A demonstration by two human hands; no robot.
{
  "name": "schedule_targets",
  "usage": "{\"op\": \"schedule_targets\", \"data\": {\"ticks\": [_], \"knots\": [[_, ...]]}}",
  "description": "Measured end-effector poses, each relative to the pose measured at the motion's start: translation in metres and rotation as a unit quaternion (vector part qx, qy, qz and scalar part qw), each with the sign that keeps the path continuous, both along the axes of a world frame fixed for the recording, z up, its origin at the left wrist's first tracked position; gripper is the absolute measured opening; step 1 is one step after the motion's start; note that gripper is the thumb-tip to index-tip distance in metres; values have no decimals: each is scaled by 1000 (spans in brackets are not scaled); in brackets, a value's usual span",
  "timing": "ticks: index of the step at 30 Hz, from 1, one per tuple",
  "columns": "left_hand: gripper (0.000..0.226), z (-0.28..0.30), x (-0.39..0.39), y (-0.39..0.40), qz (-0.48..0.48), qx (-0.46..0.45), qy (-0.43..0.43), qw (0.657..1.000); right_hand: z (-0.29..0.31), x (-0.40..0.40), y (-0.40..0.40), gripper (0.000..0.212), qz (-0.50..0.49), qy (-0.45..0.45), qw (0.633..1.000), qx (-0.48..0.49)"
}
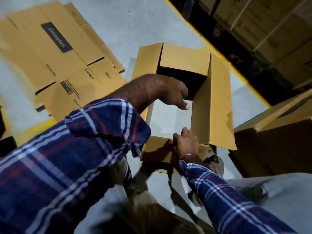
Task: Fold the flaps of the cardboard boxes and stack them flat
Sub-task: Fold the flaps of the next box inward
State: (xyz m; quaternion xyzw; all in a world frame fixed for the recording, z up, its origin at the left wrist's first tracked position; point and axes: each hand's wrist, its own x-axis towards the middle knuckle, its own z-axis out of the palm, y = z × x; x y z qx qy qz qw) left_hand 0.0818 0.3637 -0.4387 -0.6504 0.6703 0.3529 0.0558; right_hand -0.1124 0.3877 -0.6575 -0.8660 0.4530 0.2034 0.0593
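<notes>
On the grey warehouse floor [118,31] stands an open-ended cardboard box [214,105], erected as a tube so the floor shows straight through it; nothing is inside. Of the two hands, the left hand [170,92] reaches over the opening with fingers curled loosely downward and holds nothing that can be seen, while the right hand [185,142] grips the near wall at its top edge. The two are well apart. To flatten it well, the near wall probably wants pressing toward the far one while the left hand steadies the far corner, so the box collapses along its existing creases rather than buckling; the flaps [148,59] should lie in line with the walls first. To the left lies a pile of flattened boxes [55,53], printed side up, slightly fanned, which looks like the place for this one. Sealed cartons [278,132] sit just beside the box on the right, tight enough to snag a flap
</notes>
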Motion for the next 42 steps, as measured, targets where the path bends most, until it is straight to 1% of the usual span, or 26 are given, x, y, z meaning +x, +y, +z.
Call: {"op": "schedule_targets", "data": {"ticks": [1, 3, 5, 7, 10, 11, 14, 16, 18, 20, 22, 24, 25, 27, 28, 29, 30, 31, 32, 33, 34, 36, 38, 39, 40, 42], "knots": [[61, 0, 0, -2, 0, -3, 1, 1000, -3, 5, -4, 33, 13, 7, 1000, 2], [61, -1, -1, -9, -6, -8, 6, 1000, -8, 12, -14, 30, 10, 7, 999, 45], [61, -2, -2, -14, -16, -13, 7, 1000, -11, 14, -21, 24, -27, -29, 995, 90], [62, -5, -2, -17, -24, -8, 8, 1000, -16, 14, -21, 21, -59, -66, 991, 96], [65, -7, 1, -17, -32, 6, -4, 999, -21, 14, -19, 27, -61, -78, 991, 90], [65, -6, 3, -16, -30, 10, -6, 999, -20, 14, -20, 28, -53, -66, 992, 96], [64, -2, 7, -13, -21, 13, -10, 1000, -15, 9, -20, 20, -43, -26, 990, 129], [63, 2, 8, -13, -16, 11, -6, 1000, -9, 5, -13, 19, -21, 2, 989, 144], [62, 4, 10, -13, -15, 11, 0, 1000, -15, -1, -5, 23, -12, 33, 986, 163], [64, 3, 13, -14, -9, 13, 2, 1000, -20, -7, 5, 28, 9, 82, 979, 184], [66, 2, 16, -16, -5, 14, 2, 1000, -26, -11, 11, 31, 33, 133, 969, 207], [69, 0, 16, -18, -6, 13, 2, 1000, -26, -11, 7, 33, 48, 156, 956, 244], [69, -1, 15, -19, -8, 12, 3, 1000, -30, -10, -1, 30, 34, 155, 952, 262], [69, -4, 15, -22, -12, 13, 2, 1000, -38, -8, -25, 19, -6, 124, 946, 299], [68, -6, 16, -23, -15, 13, -1, 1000, -45, -7, -40, 16, -36, 92, 946, 310], [68, -8, 17, -24, -17, 11, -7, 1000, -47, -5, -53, 15, -75, 34, 945, 318], [68, -9, 19, -27, -17, 9, -15, 1000, -51, -3, -66, 14, -140, -56, 932, 330], [68, -11, 22, -29, -17, 6, -25, 1000, -50, 3, -77, 15, -218, -162, 903, 332], [68, -12, 25, -32, -18, 4, -38, 999, -49, 9, -88, 16, -289, -263, 862, 322], [67, -14, 27, -35, -18, 4, -52, 998, -47, 16, -98, 18, -348, -337, 817, 313], [67, -15, 29, -36, -18, 6, -66, 998, -48, 24, -109, 21, -392, -390, 770, 317], [67, -17, 31, -41, -18, 11, -85, 996, -53, 41, -136, 25, -460, -451, 681, 348], [68, -18, 31, -44, -13, 17, -84, 996, -61, 57, -163, 21, -517, -487, 598, 373], [67, -17, 30, -45, -9, 19, -79, 997, -62, 64, -175, 21, -540, -502, 564, 372], [67, -18, 29, -46, -4, 22, -74, 997, -67, 72, -188, 23, -558, -519, 538, 360], [65, -18, 26, -47, -4, 33, -65, 997, -75, 84, -207, 27, -582, -545, 503, 333]]}}
